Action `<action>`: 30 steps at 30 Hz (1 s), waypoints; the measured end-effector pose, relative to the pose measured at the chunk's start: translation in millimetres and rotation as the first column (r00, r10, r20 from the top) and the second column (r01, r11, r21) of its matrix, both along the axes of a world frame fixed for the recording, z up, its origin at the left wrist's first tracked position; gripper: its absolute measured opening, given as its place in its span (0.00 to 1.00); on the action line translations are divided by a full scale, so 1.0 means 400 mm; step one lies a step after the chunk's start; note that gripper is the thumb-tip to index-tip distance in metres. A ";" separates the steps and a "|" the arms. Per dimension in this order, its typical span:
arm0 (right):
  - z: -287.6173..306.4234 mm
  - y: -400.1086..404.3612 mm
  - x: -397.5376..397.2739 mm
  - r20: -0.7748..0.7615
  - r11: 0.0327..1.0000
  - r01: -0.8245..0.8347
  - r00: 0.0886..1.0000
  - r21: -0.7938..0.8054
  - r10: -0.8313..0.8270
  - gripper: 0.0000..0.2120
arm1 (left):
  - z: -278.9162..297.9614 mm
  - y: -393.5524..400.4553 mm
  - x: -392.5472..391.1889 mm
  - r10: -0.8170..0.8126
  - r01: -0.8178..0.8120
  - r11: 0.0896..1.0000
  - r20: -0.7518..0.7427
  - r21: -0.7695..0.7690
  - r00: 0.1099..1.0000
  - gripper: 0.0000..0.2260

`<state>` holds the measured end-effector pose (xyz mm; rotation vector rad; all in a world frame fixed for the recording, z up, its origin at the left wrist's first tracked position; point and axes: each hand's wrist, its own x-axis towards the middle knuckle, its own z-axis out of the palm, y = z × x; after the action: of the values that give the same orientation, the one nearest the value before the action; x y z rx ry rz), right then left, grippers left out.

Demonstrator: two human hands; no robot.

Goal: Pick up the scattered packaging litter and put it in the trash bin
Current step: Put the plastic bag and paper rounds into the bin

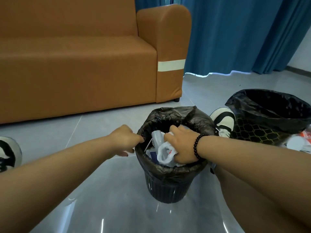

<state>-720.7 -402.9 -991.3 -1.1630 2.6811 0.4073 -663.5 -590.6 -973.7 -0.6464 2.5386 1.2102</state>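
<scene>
A black ribbed trash bin (165, 187) lined with a dark bag stands on the floor in front of me. It is stuffed with white packaging litter (165, 154). My left hand (125, 140) grips the bin's rim on its left side, fingers curled over the liner. Inside the bin's mouth, my right hand (182, 146) presses down on the white plastic, with its fingers curled into the crumpled bag. A dark bead bracelet sits on that wrist.
A second bin (269, 118) with a black liner stands at the right, with more litter (301, 142) on the floor beside it. An orange sofa (80, 64) fills the left back, blue curtains behind. My shoes (223, 121) are at both sides.
</scene>
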 end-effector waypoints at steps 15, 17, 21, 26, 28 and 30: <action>0.004 0.050 0.011 0.111 0.992 0.035 0.994 -0.125 -0.021 0.12 | -0.022 0.004 0.026 -0.055 0.045 0.986 0.060 0.161 0.997 0.13; 0.008 0.057 0.024 -0.014 0.991 -0.012 1.000 -0.135 0.010 0.10 | -0.005 0.008 0.045 -0.059 0.053 0.988 0.036 0.145 0.998 0.13; 0.035 0.045 0.078 0.158 0.985 0.033 0.987 -0.172 -0.005 0.12 | 0.025 0.016 0.104 -0.036 0.037 0.992 -0.015 0.123 0.999 0.13; 0.092 0.039 0.161 0.414 0.905 0.203 0.910 -0.373 -0.034 0.20 | 0.075 0.019 0.195 0.031 -0.023 0.994 -0.072 0.102 0.997 0.10; 0.120 0.040 0.185 0.486 0.836 0.287 0.873 -0.468 -0.027 0.20 | 0.099 0.015 0.227 0.066 -0.057 0.994 -0.092 0.098 0.994 0.10; 0.149 0.046 0.216 0.444 0.782 0.276 0.896 -0.558 0.000 0.21 | 0.138 0.008 0.261 0.104 -0.093 0.991 -0.113 0.098 0.988 0.10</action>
<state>-634.4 -384.7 -931.7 -1.0046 2.5177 -0.7289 -558.9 -587.6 -918.5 -0.7056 2.5536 1.4309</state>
